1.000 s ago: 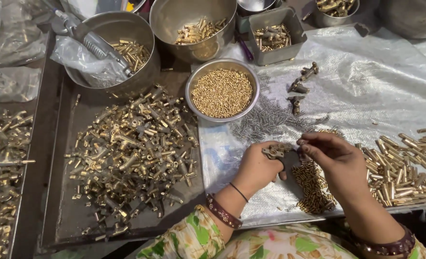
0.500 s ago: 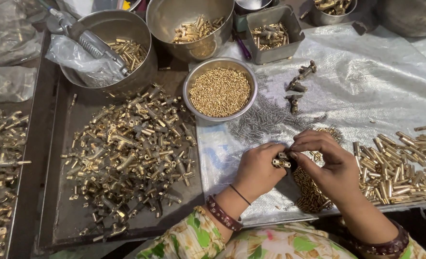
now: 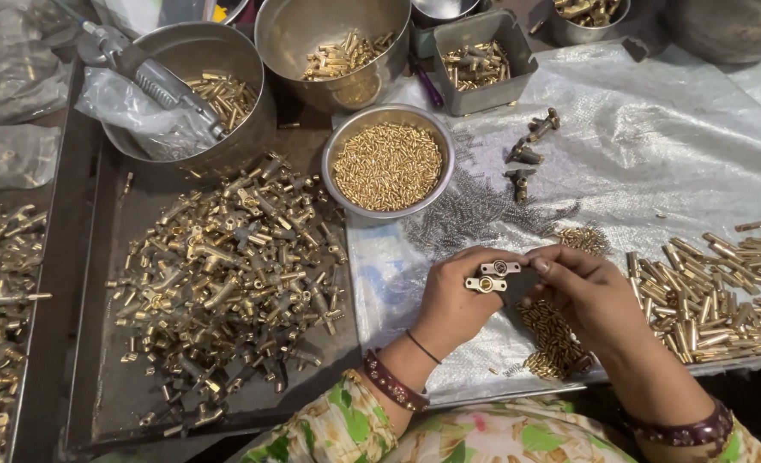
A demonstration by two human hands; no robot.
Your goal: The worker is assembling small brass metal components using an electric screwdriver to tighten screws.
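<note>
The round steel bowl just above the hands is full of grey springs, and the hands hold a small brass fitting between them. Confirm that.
Wrong on the contents. In the head view the round steel bowl holds small brass pins; the grey springs lie loose on the sheet beside it. The left hand and right hand do hold the brass fitting.

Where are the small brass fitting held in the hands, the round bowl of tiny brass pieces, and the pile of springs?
brass fitting (image 3: 488, 281), head view, on its lower barrel end.
round bowl (image 3: 339, 144), head view, on its left rim.
pile of springs (image 3: 470, 210), head view, mid-pile.
</note>
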